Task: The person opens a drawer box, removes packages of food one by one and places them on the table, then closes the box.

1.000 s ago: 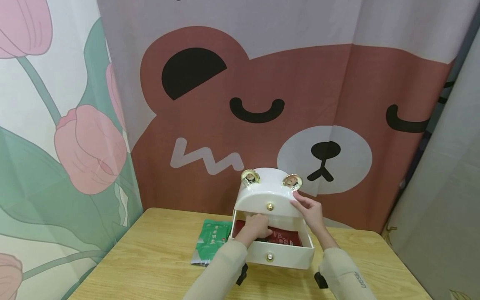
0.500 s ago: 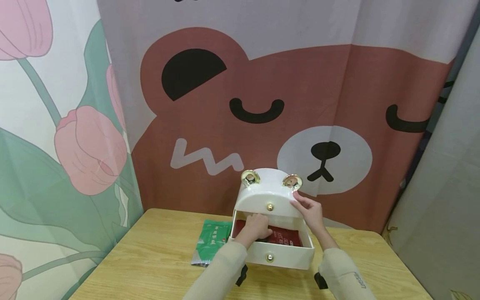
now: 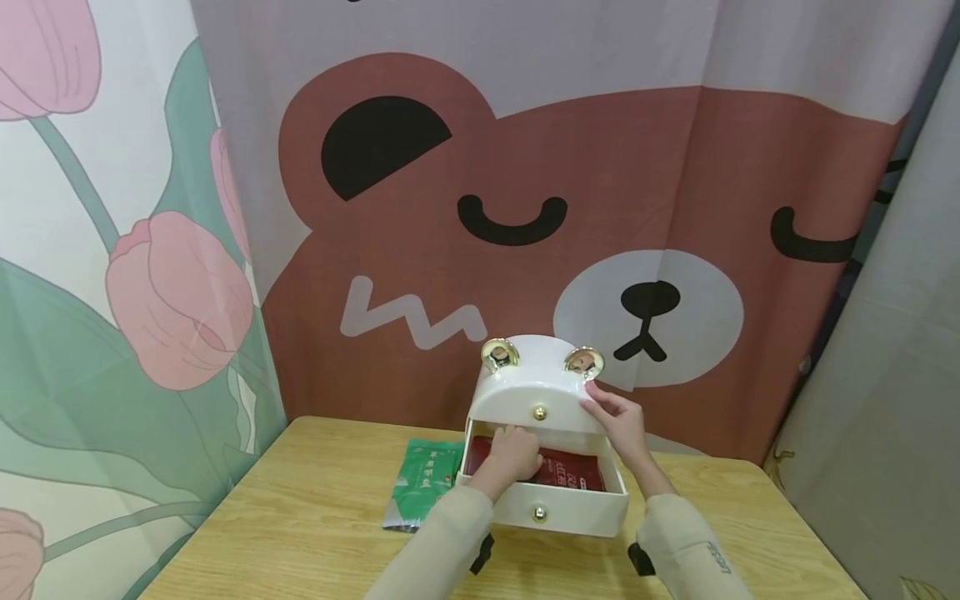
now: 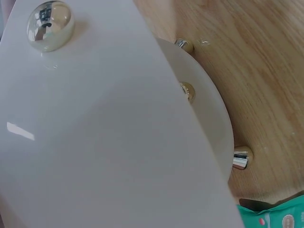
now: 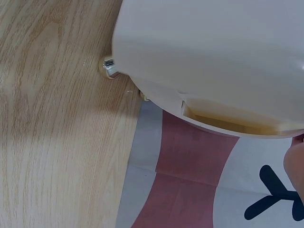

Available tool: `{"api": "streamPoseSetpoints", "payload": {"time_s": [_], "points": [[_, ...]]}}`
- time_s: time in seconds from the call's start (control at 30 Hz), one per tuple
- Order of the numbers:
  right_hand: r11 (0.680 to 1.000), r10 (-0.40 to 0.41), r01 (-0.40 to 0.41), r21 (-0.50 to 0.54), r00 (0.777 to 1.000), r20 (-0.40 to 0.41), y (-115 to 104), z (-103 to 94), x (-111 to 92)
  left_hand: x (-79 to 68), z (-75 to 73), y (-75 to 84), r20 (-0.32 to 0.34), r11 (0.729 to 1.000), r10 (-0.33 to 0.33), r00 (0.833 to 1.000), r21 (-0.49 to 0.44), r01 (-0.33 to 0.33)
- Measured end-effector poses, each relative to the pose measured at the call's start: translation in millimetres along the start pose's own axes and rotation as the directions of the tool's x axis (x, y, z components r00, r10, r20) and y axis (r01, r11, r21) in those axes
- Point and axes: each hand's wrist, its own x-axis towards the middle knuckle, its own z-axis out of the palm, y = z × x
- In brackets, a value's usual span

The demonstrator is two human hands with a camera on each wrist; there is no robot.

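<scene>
Red packet (image 3: 572,473) first, head view. Where is it lying?

It is lying in the pulled-out lower drawer (image 3: 581,510) of a white cabinet (image 3: 536,372). Left hand (image 3: 513,454) is resting inside over it, fingertips hidden; cannot tell what they are holding. Right hand (image 3: 621,421) is resting nearly straight fingers and thumb on the cabinet's shoulder, below a gold ear (image 3: 585,363).

Handling?

Looking light, soft, probably slick; the uncovered right end seems the better hold. Cabinet is looking like stiff, light plastic, likely to slide, so steadying is making sense. Drawer walls are hemming the packet in; room is opening upward and toward the wearer.

Left wrist view?

White panel, likely the drawer front, is filling it, gold knob (image 4: 51,26) at upper left. Green packet (image 4: 278,216) is showing at the lower corner. No hand showing.

Right wrist view?

Cabinet's side and curved rim are showing; tabletop (image 5: 57,142) is leaving room alongside. Curtain (image 5: 190,190) is hanging beyond.
</scene>
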Motion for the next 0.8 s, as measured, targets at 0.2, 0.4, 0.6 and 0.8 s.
{"api": "streamPoseSetpoints", "payload": {"time_s": [0.2, 0.4, 0.6, 0.8], "points": [[1.000, 0.009, -0.009, -0.005, 1.000, 0.000, 0, 0.7, 0, -3.1, -3.2, 1.0, -0.022, 0.999, 0.001, 1.000, 0.037, 0.000], [1.000, 0.012, -0.012, -0.025, 1.000, 0.000, -1, 1.0, 1, -6.1, -8.0, 0.6, -0.097, 0.998, 0.007, 0.995, 0.068, 0.000], [0.999, 0.034, -0.034, -0.013, 0.999, 0.006, -2, 0.6, 0, -8.4, -10.9, -1.2, -0.159, 0.995, 0.032, 0.987, 0.097, -0.017], [0.999, 0.051, -0.051, -0.005, 0.999, 0.005, -2, -0.4, -1, -10.4, -16.9, -1.9, -0.208, 0.994, 0.061, 0.976, 0.100, -0.041]]}}
